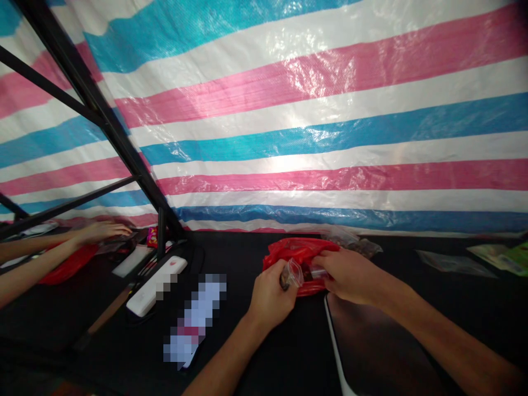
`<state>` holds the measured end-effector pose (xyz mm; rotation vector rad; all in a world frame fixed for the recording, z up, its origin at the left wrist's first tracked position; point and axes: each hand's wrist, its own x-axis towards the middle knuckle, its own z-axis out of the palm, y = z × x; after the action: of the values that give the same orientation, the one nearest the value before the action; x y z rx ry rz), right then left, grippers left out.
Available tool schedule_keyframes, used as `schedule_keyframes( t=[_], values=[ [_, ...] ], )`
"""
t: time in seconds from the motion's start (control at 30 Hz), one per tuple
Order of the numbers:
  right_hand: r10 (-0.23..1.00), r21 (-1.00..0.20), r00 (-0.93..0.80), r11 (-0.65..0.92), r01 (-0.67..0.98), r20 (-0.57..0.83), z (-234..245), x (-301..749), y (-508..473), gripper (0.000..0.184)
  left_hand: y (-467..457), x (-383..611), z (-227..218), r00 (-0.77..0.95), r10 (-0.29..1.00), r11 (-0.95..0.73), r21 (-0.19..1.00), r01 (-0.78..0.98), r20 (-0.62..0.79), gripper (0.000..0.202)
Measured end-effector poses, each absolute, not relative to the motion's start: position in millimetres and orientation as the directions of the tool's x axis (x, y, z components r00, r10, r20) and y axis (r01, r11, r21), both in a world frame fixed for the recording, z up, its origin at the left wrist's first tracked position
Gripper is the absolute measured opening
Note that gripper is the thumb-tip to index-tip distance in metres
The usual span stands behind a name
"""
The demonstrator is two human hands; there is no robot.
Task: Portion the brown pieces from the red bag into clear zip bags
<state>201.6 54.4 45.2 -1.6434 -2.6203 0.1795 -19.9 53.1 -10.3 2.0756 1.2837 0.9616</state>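
Observation:
My left hand (272, 294) is closed around a small clear plastic bag (293, 272) with dark contents, just in front of a red plastic bag (295, 248). The red bag lies open on the black table. My right hand (350, 275) reaches in from the right, its curled fingers at the red bag's opening against a bit of clear plastic (317, 271). What those fingers grip is partly hidden. Dark pieces show inside the red bag, too small to name.
A dark tablet-like panel with a pale rim (336, 352) lies under my right forearm. To the left are a white power strip (154, 286) and a blurred-out phone-like object (198, 319). Clear bags (454, 263) lie right. Another person's hands (101, 232) work beyond the black frame (111, 132).

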Motion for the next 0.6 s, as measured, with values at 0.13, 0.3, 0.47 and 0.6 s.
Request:
schedule_keyframes(
  t=[0.13,0.3,0.47,0.6],
  values=[
    [0.913,-0.065,-0.405,0.401,0.914,-0.056,42.7,199.0,53.8,0.043,52.2,-18.0,-11.5,0.24,0.882,-0.466,0.684,0.561,0.405,0.016],
    [0.922,-0.055,-0.379,0.375,0.925,-0.082,44.6,200.6,55.3,0.042,49.2,-23.6,-7.4,0.061,0.752,-0.6,0.642,0.478,0.657,0.016],
    [0.921,-0.092,-0.375,0.367,0.926,-0.105,46.3,201.3,56.1,0.041,57.0,-27.2,-4.5,-0.213,0.708,-0.496,0.689,0.529,0.673,0.01],
    [0.916,-0.093,-0.387,0.379,0.921,-0.103,47.9,199.8,54.1,0.03,68.2,-28.4,-8.9,-0.123,0.944,-0.239,0.891,0.387,0.307,0.019]
  ],
)
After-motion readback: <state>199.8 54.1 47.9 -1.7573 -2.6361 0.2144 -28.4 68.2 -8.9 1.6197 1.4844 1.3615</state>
